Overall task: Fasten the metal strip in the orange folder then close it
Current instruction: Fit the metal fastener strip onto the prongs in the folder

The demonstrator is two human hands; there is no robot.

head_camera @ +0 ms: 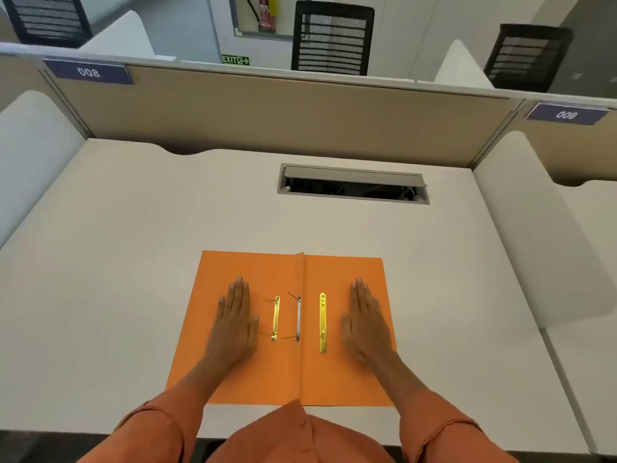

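Pale bench (133, 262) in an office cubicle, tan partition (267, 108) behind. Orange folder (287, 372) lying open and flat near the front edge. Silver metal strip (298, 319) sitting right beside the centre crease, thin prongs sticking out at both ends. Short gold bar (275, 318) loose just to its left, longer gold bar (323, 323) on the right leaf. Left hand (233, 324) pressed palm-down on the left leaf, fingers straight and together, gripping nothing. Right hand (365, 324) likewise flat on the right leaf, empty. Orange sleeves (440, 426) at the bottom. Cable hatch (353, 184) open further back, mesh chairs (332, 38) beyond the partition.
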